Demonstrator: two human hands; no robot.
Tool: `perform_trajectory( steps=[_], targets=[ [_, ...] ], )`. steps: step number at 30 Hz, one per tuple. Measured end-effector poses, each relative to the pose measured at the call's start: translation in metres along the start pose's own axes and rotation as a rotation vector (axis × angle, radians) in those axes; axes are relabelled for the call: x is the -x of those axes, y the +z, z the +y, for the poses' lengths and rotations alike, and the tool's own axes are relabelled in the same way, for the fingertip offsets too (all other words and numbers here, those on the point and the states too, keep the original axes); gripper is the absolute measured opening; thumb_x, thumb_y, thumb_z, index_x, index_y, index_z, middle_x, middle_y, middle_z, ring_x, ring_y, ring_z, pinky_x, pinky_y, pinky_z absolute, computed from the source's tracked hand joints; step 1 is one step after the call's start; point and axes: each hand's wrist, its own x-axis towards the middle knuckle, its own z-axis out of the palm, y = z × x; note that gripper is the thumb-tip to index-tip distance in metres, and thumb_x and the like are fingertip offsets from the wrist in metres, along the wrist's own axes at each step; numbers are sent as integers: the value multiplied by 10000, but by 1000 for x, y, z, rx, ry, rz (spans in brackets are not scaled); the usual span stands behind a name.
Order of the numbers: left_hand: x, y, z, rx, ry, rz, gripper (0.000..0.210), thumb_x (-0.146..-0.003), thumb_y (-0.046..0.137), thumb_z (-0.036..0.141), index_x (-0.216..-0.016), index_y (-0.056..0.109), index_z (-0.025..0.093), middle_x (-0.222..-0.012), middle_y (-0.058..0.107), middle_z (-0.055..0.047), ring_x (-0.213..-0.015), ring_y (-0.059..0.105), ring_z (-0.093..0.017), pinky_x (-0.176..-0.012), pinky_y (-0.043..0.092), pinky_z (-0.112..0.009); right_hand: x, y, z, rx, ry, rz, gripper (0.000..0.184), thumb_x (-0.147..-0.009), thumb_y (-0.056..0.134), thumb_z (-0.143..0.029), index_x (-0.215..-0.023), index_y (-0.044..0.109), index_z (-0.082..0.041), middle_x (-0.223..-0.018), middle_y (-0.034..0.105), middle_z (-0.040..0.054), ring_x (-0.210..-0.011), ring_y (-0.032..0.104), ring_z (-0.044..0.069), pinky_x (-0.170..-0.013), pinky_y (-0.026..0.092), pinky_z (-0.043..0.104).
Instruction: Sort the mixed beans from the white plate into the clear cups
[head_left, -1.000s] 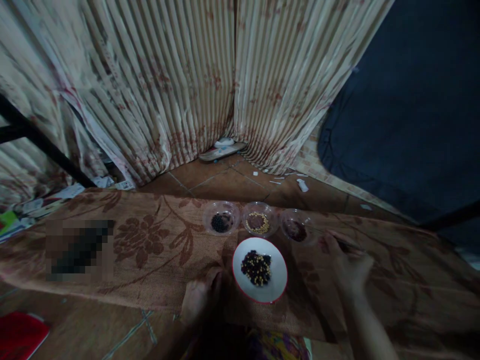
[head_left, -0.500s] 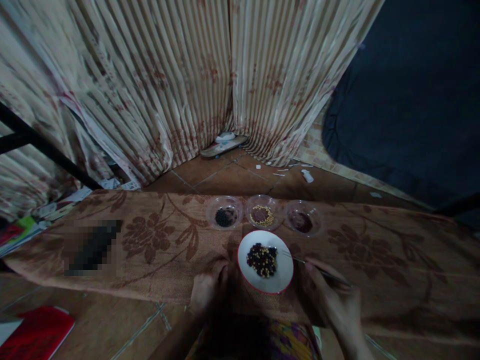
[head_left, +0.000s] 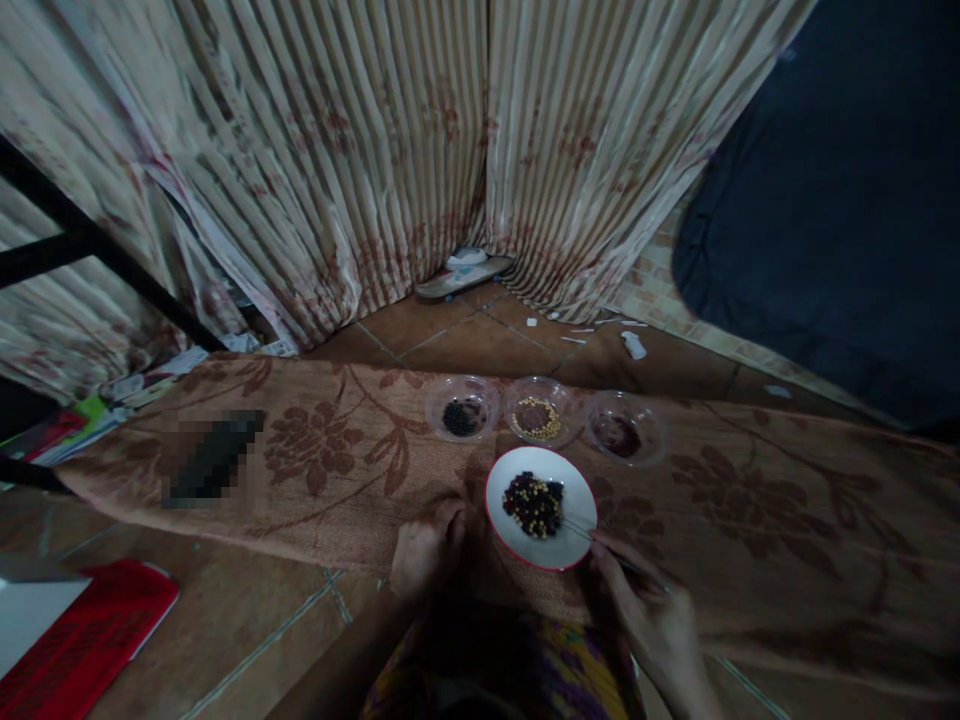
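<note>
A white plate (head_left: 577, 487) with a red rim holds a heap of mixed dark, reddish and yellow beans (head_left: 534, 504). My right hand (head_left: 651, 598), at the plate's right, is closed around a metal fork (head_left: 630, 567); its tines touch the right edge of the heap. To the left of the plate, my left hand (head_left: 426, 548) rests on the cloth with curled fingers, and nothing shows in it. Behind the plate stand three clear plastic bowls: one with black beans (head_left: 456, 418), one with yellow beans (head_left: 546, 428) and one with dark red beans (head_left: 621, 438).
A brown flower-patterned cloth (head_left: 337, 520) covers the long, narrow table. A blurred dark object (head_left: 217, 458) lies at its left. Papers (head_left: 112, 420) sit by the left end, and a red item (head_left: 112, 630) is on the lower left. Striped curtains (head_left: 375, 150) hang behind.
The fork has moved nearer, its tines now at the lower right of the bean heap. My left hand stays beside the plate. The whole view has shifted slightly.
</note>
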Motion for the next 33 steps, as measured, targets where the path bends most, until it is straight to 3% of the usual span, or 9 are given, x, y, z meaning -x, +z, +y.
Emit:
perform_trajectory(
  steps=[6,13,25,30,33],
  targets=[
    [0,2,-1,-1,-14,-10,176,-955,478,210,-992,648,242,-923,749,-5,-805,707,-161,-718,508,-237,2,1,1,42,53,-106,347,-852,615,-476,-1028,768,-219,-875,772,53,-827,729,207,-722,586,259],
    [-2,-5,4,2,-24,-37,206,-970,452,219,-980,658,232,-906,742,-22,-811,706,-164,-714,503,-238,1,-1,2,37,101,-160,392,-854,605,-501,-1076,753,-213,-853,770,59,-833,731,213,-664,578,233],
    [-1,-5,7,29,-58,-38,203,-968,457,225,-988,659,230,-907,744,-16,-821,693,-161,-723,497,-239,-2,1,5,33,131,-142,409,-828,626,-520,-1057,768,-213,-906,773,61,-862,724,221,-760,579,271],
    [-1,-4,7,36,-54,-34,197,-969,455,217,-993,651,230,-922,739,-11,-835,691,-156,-738,499,-237,-2,3,14,-24,133,-140,383,-820,645,-506,-1050,771,-227,-1094,750,74,-1010,703,238,-812,575,281],
    [-1,-2,4,34,-46,-46,186,-965,465,213,-992,648,230,-915,733,-7,-828,693,-159,-737,501,-241,-1,4,18,-42,143,-132,405,-814,653,-510,-1061,768,-211,-1126,738,93,-964,715,235,-763,584,276]
  ],
)
